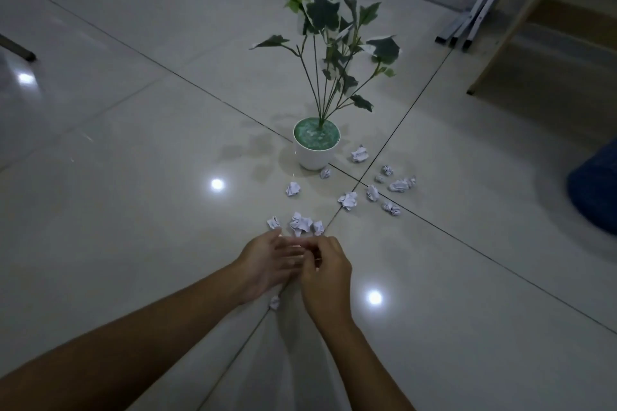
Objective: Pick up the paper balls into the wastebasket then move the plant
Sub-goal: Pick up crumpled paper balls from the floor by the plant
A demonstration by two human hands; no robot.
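A green-leaved plant (337,43) stands in a white pot (315,152) on the tiled floor. Several crumpled white paper balls lie in front of the pot and to its right, among them a cluster (300,223) just beyond my fingertips and one ball (348,199) further out. A single ball (274,302) lies below my hands. My left hand (267,265) is open, palm turned inward. My right hand (325,272) has its fingers curled against the left palm; whether it holds anything is hidden. A blue object, possibly the wastebasket (596,190), shows at the right edge.
White metal legs (474,10) and a wooden frame (521,17) stand at the back right. A dark furniture leg (18,50) reaches in at the far left. The glossy floor reflects ceiling lights.
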